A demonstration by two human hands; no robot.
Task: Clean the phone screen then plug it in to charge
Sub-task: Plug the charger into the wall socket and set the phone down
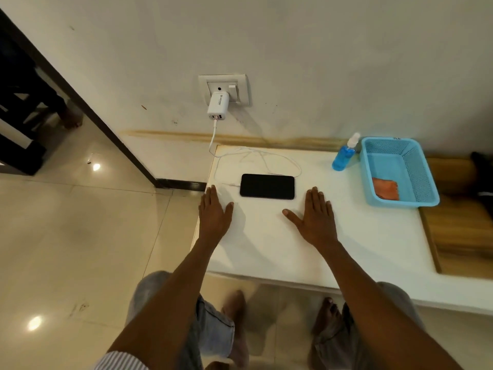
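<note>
A black phone (267, 186) lies flat, screen up, on the white table (266, 249). A white cable (280, 162) runs from the white charger (218, 106) in the wall socket (224, 88), loops over the table and reaches the phone's left end. My left hand (214, 213) rests flat on the table's left edge, just left of the phone. My right hand (316, 216) lies flat with fingers spread, in front of the phone's right end. Neither hand holds anything. An orange cloth (386, 188) lies inside the blue basket (424, 180).
A blue spray bottle (344, 154) stands beside the basket near the wall. A wooden surface (458, 236) adjoins the table on the right. The tiled floor (80, 236) and a dark door frame (88, 108) are to the left. My bare feet show below the table edge.
</note>
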